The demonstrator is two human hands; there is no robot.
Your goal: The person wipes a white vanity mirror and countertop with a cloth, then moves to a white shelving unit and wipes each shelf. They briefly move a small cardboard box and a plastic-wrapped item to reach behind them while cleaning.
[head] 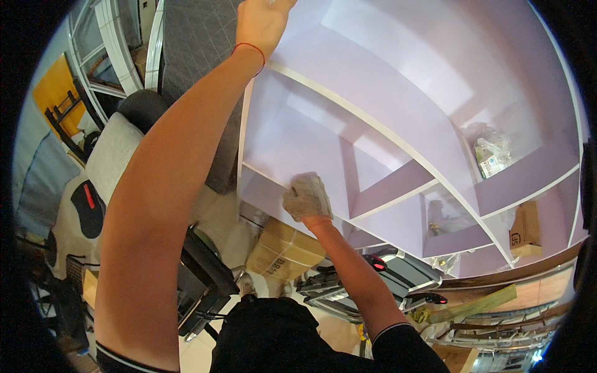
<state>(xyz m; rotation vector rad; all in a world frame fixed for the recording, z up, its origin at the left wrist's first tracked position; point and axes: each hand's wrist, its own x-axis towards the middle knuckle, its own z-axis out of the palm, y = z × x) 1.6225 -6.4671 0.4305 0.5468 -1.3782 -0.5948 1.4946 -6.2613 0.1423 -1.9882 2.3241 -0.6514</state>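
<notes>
My left hand (263,23), bare with a red string at the wrist, reaches to the upper left corner of a pale lilac shelf unit (373,88) with white edges. The top of the picture cuts off its fingertips, so its grip cannot be seen. My right hand (308,198) wears a worn grey work glove. Its fingers are curled into a fist in front of a lower left compartment (289,135), close to the shelf board. No object shows in that fist. A clear plastic bag with small packages (492,151) lies in a right compartment.
A cardboard box (287,249) stands on the floor below the unit, close to my feet. Right of it is a folding stepladder (396,270). A brown carton (524,228) sits in a lower right compartment. At left are a grey cushion (114,144) and a dark quilted panel (198,42).
</notes>
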